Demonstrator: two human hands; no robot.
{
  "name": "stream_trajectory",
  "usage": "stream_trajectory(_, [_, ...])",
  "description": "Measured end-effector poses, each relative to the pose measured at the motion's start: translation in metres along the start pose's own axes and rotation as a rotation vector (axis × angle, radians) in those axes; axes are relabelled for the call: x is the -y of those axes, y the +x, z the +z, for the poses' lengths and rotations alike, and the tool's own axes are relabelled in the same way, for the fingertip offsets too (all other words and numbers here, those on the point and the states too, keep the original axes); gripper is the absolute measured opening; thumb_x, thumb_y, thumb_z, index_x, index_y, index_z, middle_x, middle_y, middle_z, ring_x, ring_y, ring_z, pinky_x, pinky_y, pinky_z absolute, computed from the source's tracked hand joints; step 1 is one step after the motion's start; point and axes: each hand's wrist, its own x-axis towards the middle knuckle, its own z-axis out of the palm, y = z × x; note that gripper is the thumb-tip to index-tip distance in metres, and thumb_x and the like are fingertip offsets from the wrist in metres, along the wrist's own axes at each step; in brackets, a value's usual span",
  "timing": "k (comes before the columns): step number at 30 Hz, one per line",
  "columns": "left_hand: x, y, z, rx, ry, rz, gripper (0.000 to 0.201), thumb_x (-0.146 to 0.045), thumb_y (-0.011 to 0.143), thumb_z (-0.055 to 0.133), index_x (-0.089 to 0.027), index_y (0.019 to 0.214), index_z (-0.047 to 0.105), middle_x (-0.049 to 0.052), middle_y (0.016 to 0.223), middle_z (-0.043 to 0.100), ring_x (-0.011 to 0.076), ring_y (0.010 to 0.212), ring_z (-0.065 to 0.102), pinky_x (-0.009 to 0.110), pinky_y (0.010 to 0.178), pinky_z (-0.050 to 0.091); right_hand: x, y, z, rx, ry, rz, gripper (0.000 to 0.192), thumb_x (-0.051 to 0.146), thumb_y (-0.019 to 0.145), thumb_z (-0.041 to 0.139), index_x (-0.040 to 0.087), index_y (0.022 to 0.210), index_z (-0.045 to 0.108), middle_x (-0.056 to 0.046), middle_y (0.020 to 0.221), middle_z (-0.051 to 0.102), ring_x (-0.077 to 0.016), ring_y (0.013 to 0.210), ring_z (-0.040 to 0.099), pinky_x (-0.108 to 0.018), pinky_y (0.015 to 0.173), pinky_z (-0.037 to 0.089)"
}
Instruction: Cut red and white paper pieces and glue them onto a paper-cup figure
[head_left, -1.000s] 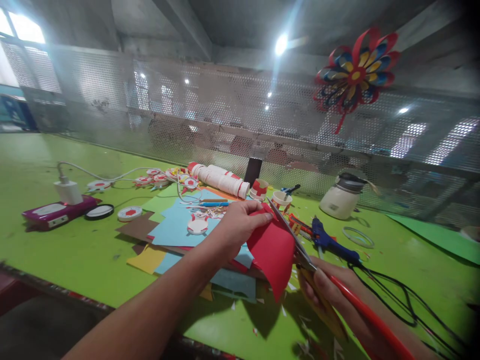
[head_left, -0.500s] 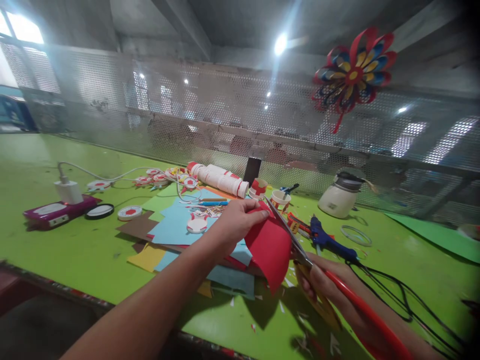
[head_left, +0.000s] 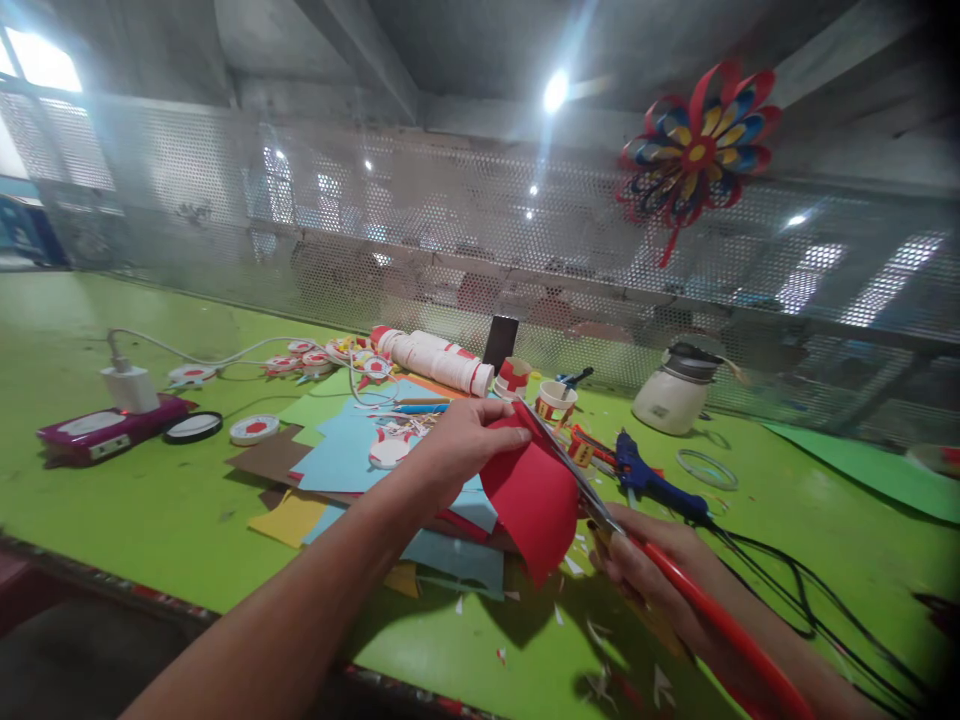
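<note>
The red sheet pinched in the left hand is matt paper, smooth and uncreased. Along its right edge run scissors with shiny metal blades and glossy red handles, probably plastic, in the right hand. Under both hands, the green table looks smooth with a dull sheen.

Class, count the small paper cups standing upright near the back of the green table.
2: one red-and-white paper cup beside the dark block, and one cup just right of it, past the tip of the scissors. Others may be hidden behind the clutter.
</note>
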Motion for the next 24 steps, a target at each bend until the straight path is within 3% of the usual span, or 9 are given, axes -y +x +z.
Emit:
stream_trajectory(12, [0.001, 0.002, -0.005, 0.093, 0.048, -0.006, 0.018, -0.021, 0.062, 0.07, -0.01, 0.075, 0.064, 0.006, 0.069, 0.066, 0.0132, 0.059, 0.058, 0.026, 0.06, 0.041, 0.005, 0.0, 0.002, -0.058, -0.084, -0.06, 0.035, 0.045, 0.089, 0.042, 0.02, 0.103, 0.061, -0.005, 0.085, 0.066, -0.0183, 0.074, 0.059, -0.027, 0.063, 0.046])
stream_trajectory(17, [0.001, 0.001, -0.005, 0.057, 0.03, -0.034, 0.017, -0.021, 0.063, 0.07, -0.01, 0.075, 0.064, 0.007, 0.07, 0.066, 0.0127, 0.059, 0.058, 0.025, 0.059, 0.041, 0.011, 0.0, 0.003, -0.119, -0.196, -0.027, 0.033, 0.045, 0.086, 0.048, 0.019, 0.099, 0.062, -0.008, 0.094, 0.067, -0.0217, 0.084, 0.061, -0.031, 0.069, 0.048])
stream_trajectory(24, [0.001, -0.001, -0.004, 0.05, -0.013, -0.008, 0.014, -0.02, 0.064, 0.07, -0.011, 0.072, 0.063, 0.004, 0.065, 0.064, 0.0109, 0.055, 0.056, 0.024, 0.056, 0.04, 0.005, 0.0, 0.009, -0.135, -0.28, -0.003, 0.036, 0.045, 0.087, 0.046, 0.02, 0.11, 0.055, -0.009, 0.105, 0.063, -0.0242, 0.094, 0.059, -0.037, 0.081, 0.046])
